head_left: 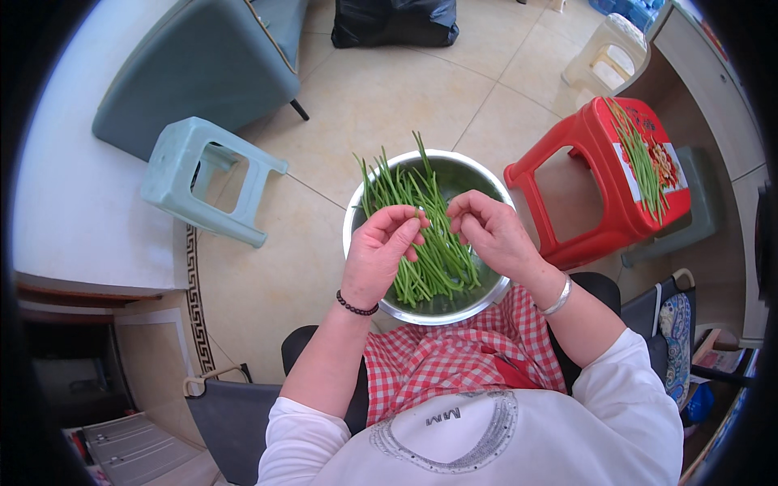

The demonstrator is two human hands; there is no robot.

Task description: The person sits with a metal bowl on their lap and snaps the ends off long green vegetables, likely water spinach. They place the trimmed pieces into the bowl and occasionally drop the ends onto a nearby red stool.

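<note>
A wide steel bowl [498, 301] rests in front of my lap and holds a heap of long, thin green stalks [429, 263], which look like garlic scapes. Above the heap, my left hand [386, 247] pinches thumb and fingers together, with a bit of green stalk at the tips. Just to its right, my right hand [496, 236] is also closed in a pinch; whatever its fingertips hold is too small or hidden to make out. The two hands are a short way apart. More green stalks [644, 166] lie on the red stool [596, 150] to the right.
A pale blue-green stool [174, 174] stands at the left, before a grey-blue sofa [203, 73]. A black plastic bag [395, 23] sits on the tiled floor at the far side. A cream stool [612, 49] and a cabinet [713, 89] are at the right. A checked red apron [454, 356] covers my lap.
</note>
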